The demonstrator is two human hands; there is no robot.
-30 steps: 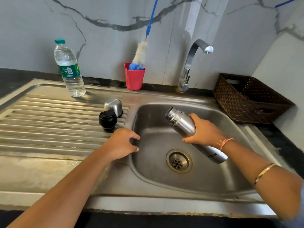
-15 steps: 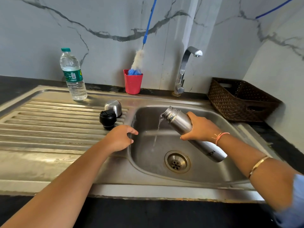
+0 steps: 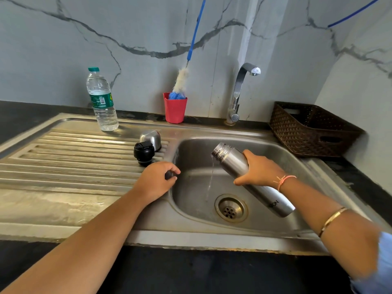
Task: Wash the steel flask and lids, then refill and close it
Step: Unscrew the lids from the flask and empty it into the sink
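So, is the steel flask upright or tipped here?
Tipped. The right hand grips the steel flask over the sink, its open mouth pointing left, and a thin stream of water falls from it.

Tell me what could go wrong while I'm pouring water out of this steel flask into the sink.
The right hand alone grips the tilted cylindrical steel flask at mid-body over the steel sink basin; if wet, it might slip and drop. The round black inner lid and domed steel cap sit on the draining board near the basin edge, close to the left hand; a nudge could roll them in.
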